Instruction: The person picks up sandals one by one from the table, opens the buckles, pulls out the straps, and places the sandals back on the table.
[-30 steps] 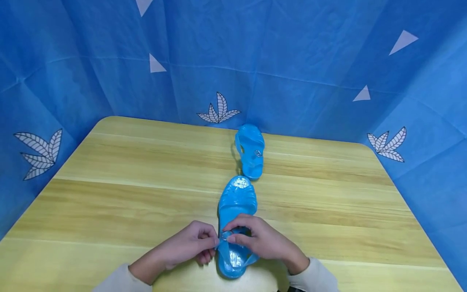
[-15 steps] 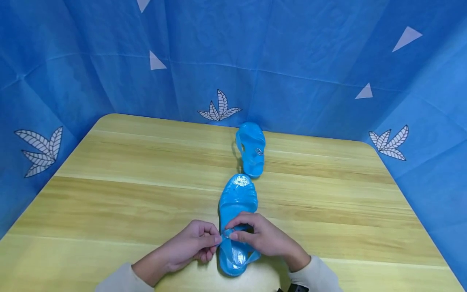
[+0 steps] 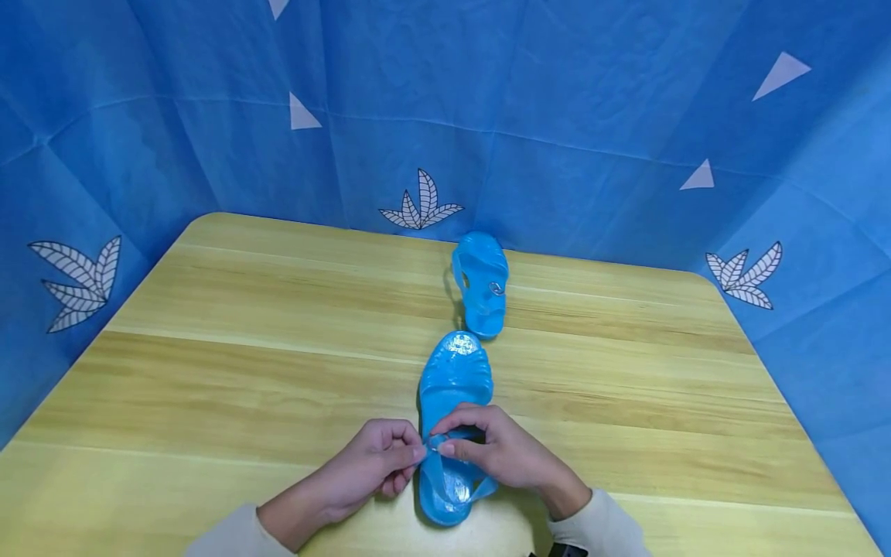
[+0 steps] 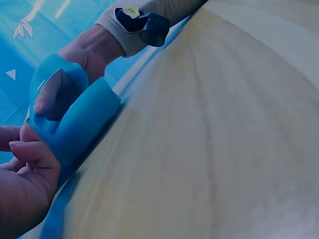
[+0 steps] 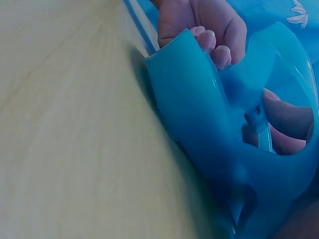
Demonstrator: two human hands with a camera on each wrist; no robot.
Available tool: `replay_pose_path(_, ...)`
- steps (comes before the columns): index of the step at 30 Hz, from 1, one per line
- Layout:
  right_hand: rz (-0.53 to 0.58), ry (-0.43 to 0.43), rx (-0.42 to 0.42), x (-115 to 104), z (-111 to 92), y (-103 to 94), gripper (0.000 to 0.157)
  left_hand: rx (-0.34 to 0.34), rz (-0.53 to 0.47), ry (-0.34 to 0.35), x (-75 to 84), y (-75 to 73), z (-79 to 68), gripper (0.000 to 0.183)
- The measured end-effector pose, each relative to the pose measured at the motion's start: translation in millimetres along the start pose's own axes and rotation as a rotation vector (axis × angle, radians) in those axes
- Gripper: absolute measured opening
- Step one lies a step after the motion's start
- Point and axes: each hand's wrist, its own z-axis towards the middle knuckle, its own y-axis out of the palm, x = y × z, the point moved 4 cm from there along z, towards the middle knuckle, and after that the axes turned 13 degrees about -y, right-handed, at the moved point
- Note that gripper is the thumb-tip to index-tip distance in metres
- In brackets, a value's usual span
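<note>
A glossy blue jelly sandal lies sole down on the table, toe pointing away. At its left side my left hand pinches the end of the blue ankle strap between thumb and bent fingers. My right hand reaches over the sandal from the right and pinches the strap at its small buckle. The thumb and index fingertips of both hands nearly meet there. In the right wrist view a hole shows in the strap. Whether the strap end passes through the buckle is hidden.
A second blue sandal lies farther back, its heel close to the first one's toe. The wood-grain table extends to both sides. A blue patterned curtain hangs behind and around it. A dark device sits on the right wrist.
My left hand has shifted slightly right, bringing the strap end closer to the buckle. The right hand keeps its pinch. The head view has shifted slightly.
</note>
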Motion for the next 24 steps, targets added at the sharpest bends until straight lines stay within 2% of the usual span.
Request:
replay_pose_path(12, -0.004, -0.005, 0.006, -0.9, 0.0, 1.8, 0.018, 0.119, 0.014, 0.002, 1.4, 3.2, -0.8, 0.013)
replay_pose_path(24, -0.031, -0.007, 0.013, -2.0, 0.1, 4.9, 0.017, 0.168, 0.026, 0.023, 4.0, 3.8, 0.2, 0.012)
